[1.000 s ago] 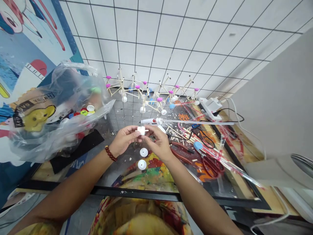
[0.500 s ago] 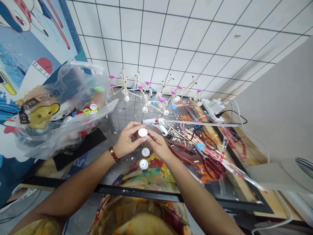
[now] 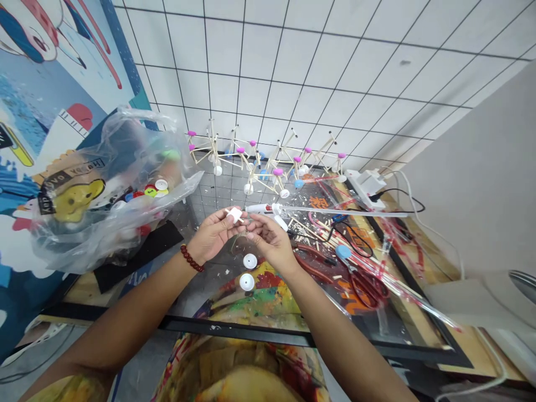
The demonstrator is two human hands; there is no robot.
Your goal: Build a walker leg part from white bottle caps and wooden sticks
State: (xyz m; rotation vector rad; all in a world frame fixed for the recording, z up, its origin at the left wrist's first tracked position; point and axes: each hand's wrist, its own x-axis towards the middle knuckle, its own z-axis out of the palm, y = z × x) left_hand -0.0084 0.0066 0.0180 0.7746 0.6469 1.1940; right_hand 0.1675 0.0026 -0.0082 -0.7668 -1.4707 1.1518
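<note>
My left hand (image 3: 212,234) pinches a small white plastic wheel (image 3: 235,214) between thumb and fingers. The wheel is tilted edge-on, and a short pale stick end (image 3: 242,221) shows beside it. Close by on the right is my right hand (image 3: 271,240), its fingertips pinched together near that stick; what lies between them is too small to make out. Below the hands, two white wheels (image 3: 250,261) rest on the glass-topped table. Just beyond my fingers lies a white glue gun (image 3: 262,208) with a long clear glue stick at its back.
Several stick models (image 3: 276,167) with pink, white and blue ends stand along the tiled wall. A clear plastic bag (image 3: 121,190) of coloured wheels sits at left. Pliers (image 3: 314,262), scissors (image 3: 368,287), bundled sticks (image 3: 377,273) and a power strip (image 3: 366,187) are at right.
The white wheel has turned from face-up to tilted on edge and shifted slightly left and up. My right fingers have drawn off its rim to the stick's side.
</note>
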